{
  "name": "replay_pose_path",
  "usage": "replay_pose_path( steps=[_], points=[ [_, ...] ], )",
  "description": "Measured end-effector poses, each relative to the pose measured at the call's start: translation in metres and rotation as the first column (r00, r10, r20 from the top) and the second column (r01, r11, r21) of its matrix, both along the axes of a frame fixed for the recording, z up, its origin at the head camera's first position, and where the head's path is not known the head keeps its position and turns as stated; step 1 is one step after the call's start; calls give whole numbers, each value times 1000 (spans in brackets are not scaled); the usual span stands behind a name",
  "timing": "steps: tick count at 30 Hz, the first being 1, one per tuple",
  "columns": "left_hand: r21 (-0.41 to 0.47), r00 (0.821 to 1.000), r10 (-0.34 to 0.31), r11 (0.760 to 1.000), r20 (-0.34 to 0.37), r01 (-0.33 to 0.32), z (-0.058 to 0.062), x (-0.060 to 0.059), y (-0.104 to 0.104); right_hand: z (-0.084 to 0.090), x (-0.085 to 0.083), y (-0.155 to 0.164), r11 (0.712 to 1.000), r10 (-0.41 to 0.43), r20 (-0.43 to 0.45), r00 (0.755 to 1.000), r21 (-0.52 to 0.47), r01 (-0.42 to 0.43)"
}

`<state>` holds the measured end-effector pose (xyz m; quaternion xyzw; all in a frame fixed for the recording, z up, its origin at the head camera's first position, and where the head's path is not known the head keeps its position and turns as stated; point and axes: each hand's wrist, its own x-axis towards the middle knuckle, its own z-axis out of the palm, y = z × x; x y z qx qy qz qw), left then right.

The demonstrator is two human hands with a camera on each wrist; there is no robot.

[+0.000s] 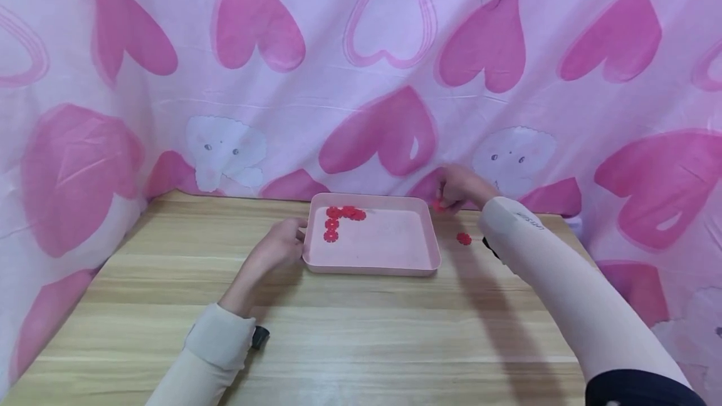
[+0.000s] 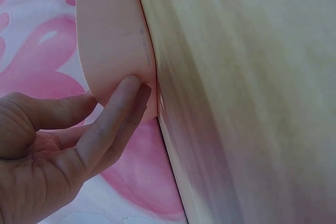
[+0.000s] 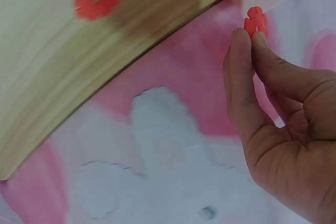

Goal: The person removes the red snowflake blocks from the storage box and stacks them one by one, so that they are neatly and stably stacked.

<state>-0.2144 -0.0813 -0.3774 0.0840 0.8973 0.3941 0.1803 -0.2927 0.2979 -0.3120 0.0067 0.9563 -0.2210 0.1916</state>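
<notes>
A pink rectangular tray [image 1: 389, 269] stands on the table, with several red flower-shaped plastic discs [image 1: 331, 224] along its left side and back left corner. At the tray's left side is my left hand [image 1: 280, 243]; in the left wrist view its thumb meets the rim and its fingers [image 2: 113, 116] press the outer wall. My right hand [image 1: 459, 185] is raised beyond the tray's back right corner. Between thumb and forefinger it pinches one red flower-shaped disc [image 3: 256, 20]. Another loose disc [image 1: 464, 239] lies on the table to the right of the tray.
The wooden table [image 1: 361, 337] reaches back to a pink curtain [image 1: 316, 99] printed with hearts, hanging close behind the tray. My right sleeve [image 1: 564, 287] passes over the table's right side.
</notes>
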Motion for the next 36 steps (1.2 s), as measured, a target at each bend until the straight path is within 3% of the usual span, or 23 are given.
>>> replay_pose_path(
  steps=[6,13,20,28,36],
  points=[
    [3,1000,-16,1000,-13,16,-1,1,0,-11,6,38,999,-34,55,998,-6,34],
    [1,1000,-22,1000,-16,22,-1,-1,1,-24,14,61,997,-66,113,991,-26,70],
    [-7,998,-46,999,-36,46,-2,-3,1,-34,22,68,996,-26,209,978,-84,44],
    [-19,999,-41,999,-20,40,-1,-4,0,-48,27,66,996,-50,211,976,-58,64],
    [-12,998,-53,999,-25,53,-1,-4,1,-50,27,68,998,-43,218,975,-34,52]
  ],
)
